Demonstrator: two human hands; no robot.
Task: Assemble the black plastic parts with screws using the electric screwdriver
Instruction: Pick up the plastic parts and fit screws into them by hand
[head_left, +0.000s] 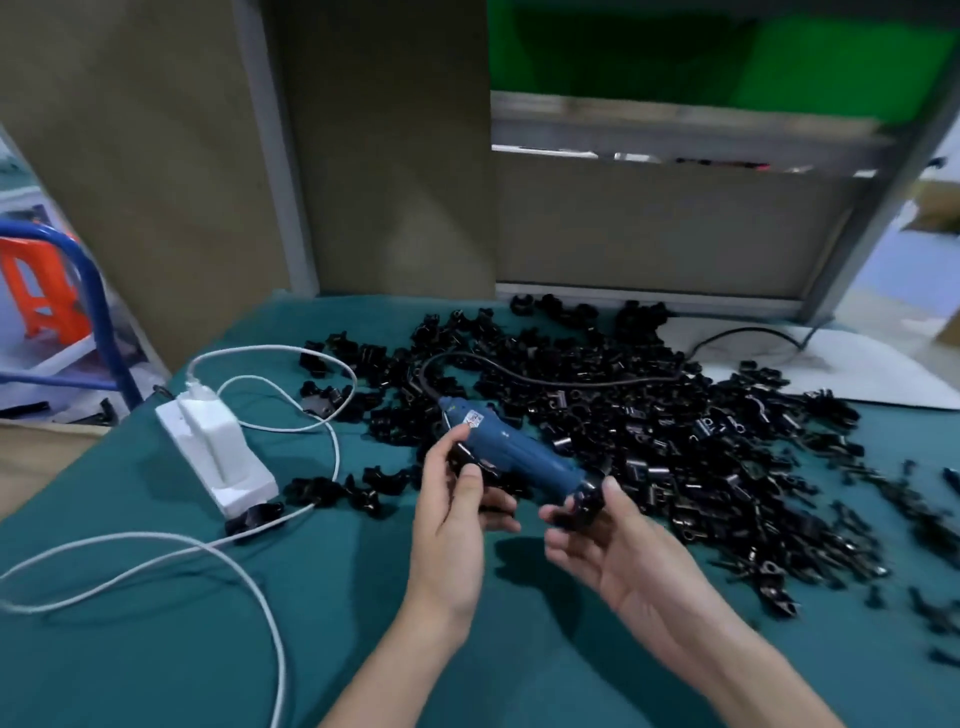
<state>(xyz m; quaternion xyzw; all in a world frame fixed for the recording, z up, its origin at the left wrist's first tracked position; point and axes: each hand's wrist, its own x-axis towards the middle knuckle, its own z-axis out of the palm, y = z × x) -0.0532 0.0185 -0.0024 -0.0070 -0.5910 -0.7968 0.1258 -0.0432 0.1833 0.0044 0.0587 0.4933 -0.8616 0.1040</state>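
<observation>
A blue electric screwdriver (511, 452) lies on the green cloth among black parts, its black cord (545, 376) looping back over the pile. My left hand (457, 514) is raised in front of its rear end and pinches a black plastic part (467, 457) between thumb and fingers. My right hand (613, 540) holds another black plastic part (582, 506) at the screwdriver's tip end, thumb on top and fingers curled under. A large pile of black plastic parts (649, 436) spreads across the middle and right of the table.
A white power strip (218, 452) with a plugged adapter sits at the left, its white cables (156, 556) looping over the green cloth (156, 649). Brown panels (384, 156) stand behind. A white sheet (857, 364) lies at the back right. An orange stool (41, 291) is off the table's left.
</observation>
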